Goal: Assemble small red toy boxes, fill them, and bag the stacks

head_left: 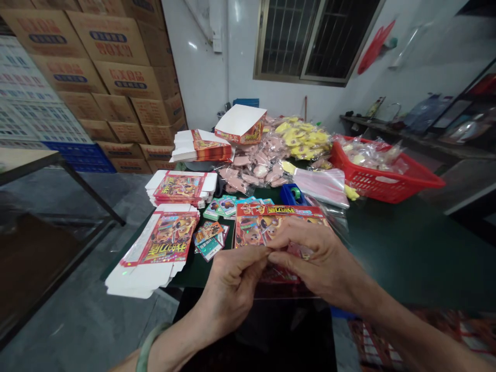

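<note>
My left hand point(236, 276) and my right hand point(315, 256) meet at the fingertips in front of me, thumbs and fingers pinched together. Whatever lies between the fingertips is hidden; a faint sheen like clear plastic shows near them. Right behind and beneath the hands is a red printed cardboard box point(251, 232) with cartoon figures, partly covered by my right hand. A green bangle point(149, 343) circles my left wrist. Left of the box lie small printed cards point(211, 243), with more cards point(222, 205) stacked behind them.
Flat printed cartons point(170, 235) are stacked on the table's left, with more cartons point(205, 147) behind. Bagged pink pieces point(248, 165) and yellow pieces point(304, 137) are heaped at the back. A blue tape dispenser point(290, 195), plastic bags point(320, 186) and a red basket point(387, 181) stand rightward.
</note>
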A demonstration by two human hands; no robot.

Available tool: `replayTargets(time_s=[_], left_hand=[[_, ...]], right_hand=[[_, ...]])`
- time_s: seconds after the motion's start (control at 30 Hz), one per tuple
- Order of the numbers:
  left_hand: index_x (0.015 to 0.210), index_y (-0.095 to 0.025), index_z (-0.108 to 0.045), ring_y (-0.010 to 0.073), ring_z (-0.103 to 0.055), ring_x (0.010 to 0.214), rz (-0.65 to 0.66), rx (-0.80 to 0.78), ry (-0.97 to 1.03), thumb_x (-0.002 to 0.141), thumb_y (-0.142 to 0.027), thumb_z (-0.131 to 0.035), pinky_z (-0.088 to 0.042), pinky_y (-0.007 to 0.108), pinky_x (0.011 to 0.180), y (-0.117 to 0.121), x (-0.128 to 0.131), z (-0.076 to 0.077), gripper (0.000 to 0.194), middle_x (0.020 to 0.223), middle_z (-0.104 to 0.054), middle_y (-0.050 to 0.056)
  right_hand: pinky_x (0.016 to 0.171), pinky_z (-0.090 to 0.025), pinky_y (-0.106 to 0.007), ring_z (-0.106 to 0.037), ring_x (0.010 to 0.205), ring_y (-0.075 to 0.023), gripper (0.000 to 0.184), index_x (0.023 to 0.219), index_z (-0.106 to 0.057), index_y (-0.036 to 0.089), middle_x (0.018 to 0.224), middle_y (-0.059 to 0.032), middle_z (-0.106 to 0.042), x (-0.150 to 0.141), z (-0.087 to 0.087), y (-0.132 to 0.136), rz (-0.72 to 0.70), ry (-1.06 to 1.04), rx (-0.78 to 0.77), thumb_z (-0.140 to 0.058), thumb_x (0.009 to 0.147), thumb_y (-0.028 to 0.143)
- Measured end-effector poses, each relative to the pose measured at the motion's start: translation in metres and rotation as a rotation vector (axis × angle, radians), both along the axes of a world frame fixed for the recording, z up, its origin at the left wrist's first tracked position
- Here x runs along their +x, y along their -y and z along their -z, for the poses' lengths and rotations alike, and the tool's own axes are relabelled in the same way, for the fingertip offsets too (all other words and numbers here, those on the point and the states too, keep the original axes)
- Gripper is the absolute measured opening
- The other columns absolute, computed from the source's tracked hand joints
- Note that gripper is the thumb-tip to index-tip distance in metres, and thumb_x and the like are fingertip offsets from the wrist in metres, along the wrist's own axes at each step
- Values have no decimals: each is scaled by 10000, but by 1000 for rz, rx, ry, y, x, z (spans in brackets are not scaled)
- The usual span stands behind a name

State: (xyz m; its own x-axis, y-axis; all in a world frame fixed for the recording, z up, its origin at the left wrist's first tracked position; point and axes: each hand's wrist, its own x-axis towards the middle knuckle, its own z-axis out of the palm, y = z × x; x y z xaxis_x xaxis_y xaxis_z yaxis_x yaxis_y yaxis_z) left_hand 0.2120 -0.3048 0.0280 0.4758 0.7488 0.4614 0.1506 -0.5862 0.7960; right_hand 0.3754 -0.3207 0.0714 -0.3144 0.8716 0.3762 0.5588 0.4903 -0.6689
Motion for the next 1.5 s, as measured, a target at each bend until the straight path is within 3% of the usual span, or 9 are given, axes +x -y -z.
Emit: replayTargets(time_s=[0.23, 0.33, 0.4, 0.5, 0.67, 0.83, 1.07, 1.33, 1.5], left_hand=[[723, -138, -640, 74, -433, 513, -35, -68, -2, 867, -184, -469, -361, 177, 486, -1, 0, 0, 229, 571, -531, -17], [749, -144, -661, 98, -514, 568, -19, -252, 75, 859, -243, -496, -417, 190, 532, -4, 0, 1, 221, 630, -602, 7], [789, -148, -673, 113, -556, 601, -21, -398, 153, 838, -290, -534, -458, 202, 554, -7, 0, 2, 205, 702, -646, 25], [841, -143, -668, 98, -543, 549, -21, -541, 257, 808, -350, -576, -467, 193, 501, -10, 1, 5, 229, 694, -644, 26], [869, -167, -561, 24, -454, 436, -150, -584, 570, 742, -326, -674, -376, 127, 390, -7, 5, 8, 233, 665, -550, -48], [1152, -175, -487, 24, -467, 445, -85, -722, 564, 634, -251, -768, -334, 123, 367, -10, 8, -2, 594, 752, -607, -16], [722, -120, -649, 21, -358, 330, -28, -786, 521, 638, -305, -746, -211, 127, 333, -17, 4, -13, 225, 386, -485, -55], [756, -128, -665, 25, -404, 347, -79, -686, 497, 691, -325, -714, -267, 128, 339, -14, 3, -11, 213, 456, -536, -42], [805, -130, -672, 34, -421, 371, -112, -626, 451, 738, -322, -674, -314, 135, 355, -12, 4, -7, 204, 481, -546, -33]], right_hand=[[599, -360, -257, -466, 674, -121, 183, 657, -471, 173, 676, 13, -508, -5, 5, 6, 102, 111, 77, -507, 816, 90], [686, -410, -306, -498, 808, -167, 35, 813, -496, 171, 852, -44, -562, -3, 11, 7, 91, 198, 174, -495, 827, 138], [783, -414, -357, -495, 942, -207, 159, 985, -507, 155, 1007, -91, -570, 1, 18, 7, 110, 294, 309, -517, 826, 163], [762, -417, -325, -536, 871, -178, 130, 979, -551, 162, 925, -67, -614, 8, 26, 3, 139, 357, 425, -481, 871, 174], [581, -383, -223, -501, 614, -94, 182, 748, -549, 167, 671, 14, -569, 12, 23, -9, 114, 126, 175, -441, 893, 191], [498, -313, -203, -385, 522, -74, 281, 637, -441, 176, 566, 50, -413, 10, 13, -15, 88, 11, 27, -387, 910, 213], [538, -352, -214, -435, 574, -82, 211, 753, -531, 167, 629, 32, -477, 11, 15, -15, 83, -78, 13, -399, 906, 229], [487, -397, -203, -487, 549, -85, 214, 979, -578, 166, 643, 30, -550, 10, 3, -12, 71, -118, -104, -552, 838, 325], [593, -422, -244, -510, 646, -109, 85, 837, -580, 168, 716, -3, -562, -1, 0, -3, 279, 76, 456, -620, 802, 234]])
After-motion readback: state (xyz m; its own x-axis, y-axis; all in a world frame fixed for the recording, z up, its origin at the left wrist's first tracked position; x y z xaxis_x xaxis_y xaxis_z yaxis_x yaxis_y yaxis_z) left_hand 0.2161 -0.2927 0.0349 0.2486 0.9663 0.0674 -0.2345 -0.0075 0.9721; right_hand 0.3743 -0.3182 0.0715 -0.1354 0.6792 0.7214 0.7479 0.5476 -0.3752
